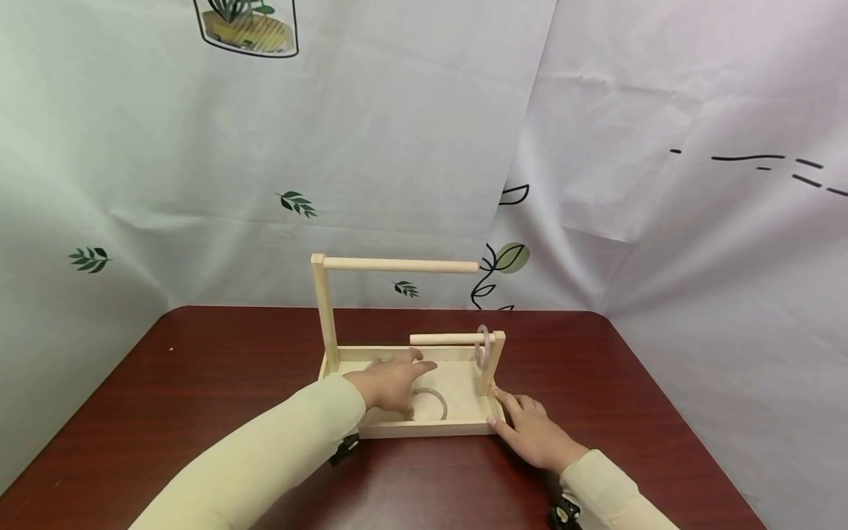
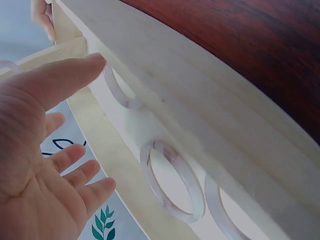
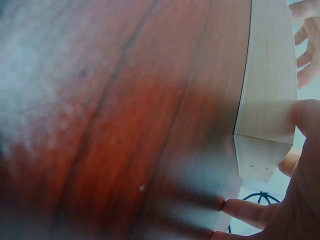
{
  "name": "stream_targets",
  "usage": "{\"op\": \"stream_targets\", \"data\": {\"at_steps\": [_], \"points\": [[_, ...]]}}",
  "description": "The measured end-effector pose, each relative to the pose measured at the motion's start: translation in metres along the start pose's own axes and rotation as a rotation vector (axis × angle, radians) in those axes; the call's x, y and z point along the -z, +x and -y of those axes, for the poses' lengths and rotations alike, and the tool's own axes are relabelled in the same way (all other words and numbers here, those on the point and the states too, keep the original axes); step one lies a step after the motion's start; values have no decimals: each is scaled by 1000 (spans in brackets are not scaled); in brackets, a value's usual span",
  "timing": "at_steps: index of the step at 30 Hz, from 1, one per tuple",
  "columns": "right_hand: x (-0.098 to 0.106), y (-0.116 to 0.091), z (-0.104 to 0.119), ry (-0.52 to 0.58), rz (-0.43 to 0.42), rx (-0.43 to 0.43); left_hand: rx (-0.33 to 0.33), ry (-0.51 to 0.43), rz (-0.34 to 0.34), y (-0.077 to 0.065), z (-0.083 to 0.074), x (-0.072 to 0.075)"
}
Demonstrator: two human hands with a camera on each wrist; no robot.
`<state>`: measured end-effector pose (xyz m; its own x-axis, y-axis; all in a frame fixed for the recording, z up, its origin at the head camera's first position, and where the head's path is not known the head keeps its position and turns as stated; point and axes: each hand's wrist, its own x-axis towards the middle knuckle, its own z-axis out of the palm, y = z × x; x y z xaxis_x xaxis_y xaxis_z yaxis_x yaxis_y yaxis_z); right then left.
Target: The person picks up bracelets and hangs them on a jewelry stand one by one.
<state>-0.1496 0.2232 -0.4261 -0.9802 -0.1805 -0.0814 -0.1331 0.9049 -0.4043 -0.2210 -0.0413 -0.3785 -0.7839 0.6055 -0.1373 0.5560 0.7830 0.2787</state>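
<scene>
A pale wooden tray [image 1: 437, 429] carries a tall post with a long rod [image 1: 400, 265] on its left and a low post with a short rod [image 1: 444, 339] on its right. One translucent bangle [image 1: 488, 350] hangs on the short rod. Inside the tray lies another bangle [image 1: 444, 403], partly covered by my left hand [image 1: 391, 379], which reaches over it with fingers spread and nothing held. The left wrist view shows several bangles [image 2: 186, 172] on the tray floor, one near the thumb tip. My right hand [image 1: 536, 434] holds the tray's front right corner between thumb and index finger.
The tray stands on a dark red wooden table [image 1: 199, 397]. White cloth [image 1: 397, 147] with printed leaves hangs behind the table and along both sides. The tall post [image 1: 326, 316] rises just beyond the left forearm.
</scene>
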Motion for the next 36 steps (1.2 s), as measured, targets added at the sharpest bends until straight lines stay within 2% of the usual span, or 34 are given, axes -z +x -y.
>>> {"op": "stream_targets", "data": {"at_steps": [7,13,17,27,36], "points": [[-1,1,1,-1,5,-3,-27,34,32,2,3,-3],[-1,2,1,-3,9,-9,-94,-12,46,5,4,-8],[-2,2,1,-6,1,-5,-125,-1,44,7,3,-9],[-3,2,0,-4,-5,3,-116,41,114,10,-3,-12],[-1,1,0,-9,0,-6,-121,88,148,15,-3,-13]]}}
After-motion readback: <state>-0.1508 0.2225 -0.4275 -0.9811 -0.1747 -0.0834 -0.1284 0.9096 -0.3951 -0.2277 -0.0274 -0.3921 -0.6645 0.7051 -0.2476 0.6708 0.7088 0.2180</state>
